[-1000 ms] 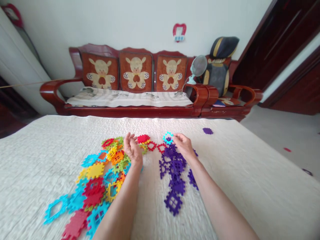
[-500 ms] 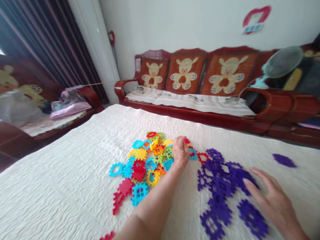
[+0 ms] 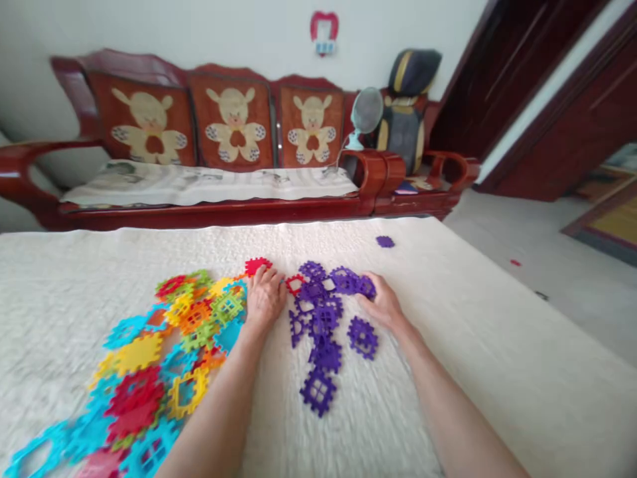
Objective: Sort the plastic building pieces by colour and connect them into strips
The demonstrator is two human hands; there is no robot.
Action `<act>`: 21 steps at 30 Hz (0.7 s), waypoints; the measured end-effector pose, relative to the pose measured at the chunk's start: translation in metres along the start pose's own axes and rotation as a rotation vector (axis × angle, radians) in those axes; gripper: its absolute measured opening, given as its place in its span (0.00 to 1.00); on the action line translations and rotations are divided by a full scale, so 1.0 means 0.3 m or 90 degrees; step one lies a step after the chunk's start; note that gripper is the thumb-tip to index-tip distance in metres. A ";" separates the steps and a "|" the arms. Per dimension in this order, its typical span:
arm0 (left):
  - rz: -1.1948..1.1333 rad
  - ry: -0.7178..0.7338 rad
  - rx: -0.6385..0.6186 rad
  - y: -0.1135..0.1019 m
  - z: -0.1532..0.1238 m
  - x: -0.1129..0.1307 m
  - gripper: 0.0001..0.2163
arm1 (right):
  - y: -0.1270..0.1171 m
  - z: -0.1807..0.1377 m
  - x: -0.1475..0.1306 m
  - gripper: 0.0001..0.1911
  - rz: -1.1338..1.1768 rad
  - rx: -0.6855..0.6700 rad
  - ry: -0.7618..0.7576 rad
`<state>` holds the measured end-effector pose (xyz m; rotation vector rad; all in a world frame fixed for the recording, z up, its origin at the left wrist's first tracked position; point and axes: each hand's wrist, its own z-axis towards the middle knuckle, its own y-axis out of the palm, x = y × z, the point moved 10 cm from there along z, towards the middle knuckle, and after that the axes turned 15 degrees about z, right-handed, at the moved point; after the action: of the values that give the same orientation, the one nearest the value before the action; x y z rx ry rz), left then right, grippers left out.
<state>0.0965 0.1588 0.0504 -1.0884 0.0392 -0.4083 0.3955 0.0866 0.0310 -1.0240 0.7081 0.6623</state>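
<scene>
My left hand (image 3: 266, 297) rests at the right edge of a spread of coloured interlocking building tiles, fingers bent downward and close together. A red tile (image 3: 258, 265) lies just beyond its fingertips; what is under the palm is hidden. My right hand (image 3: 384, 302) has thumb and fingers around a purple interlocking tile (image 3: 367, 287) at the right end of the purple group. More purple tiles (image 3: 326, 315) lie overlapped between my hands. A red window-frame tile (image 3: 294, 285) touches that group's left side. Blue, yellow, orange and green tiles (image 3: 137, 352) spread to the left.
A single purple tile (image 3: 385, 241) lies apart near the far edge of the white quilted cover (image 3: 472, 345). One more purple tile (image 3: 363, 337) sits below my right hand. Beyond stand a wooden sofa (image 3: 213, 214) and a small fan (image 3: 367, 111).
The view has swung right. My left hand stays by the coloured spread's right edge. My right hand, spread over the purple tiles before, now closes round one at their right end.
</scene>
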 end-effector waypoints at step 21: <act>0.080 0.052 0.077 0.005 -0.017 0.003 0.13 | 0.011 0.202 -0.025 0.17 -0.052 -0.024 -0.041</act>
<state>0.0966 0.1549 0.0468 -0.9439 0.1529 -0.3367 0.4011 0.1421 0.0561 -1.0558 0.5968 0.6370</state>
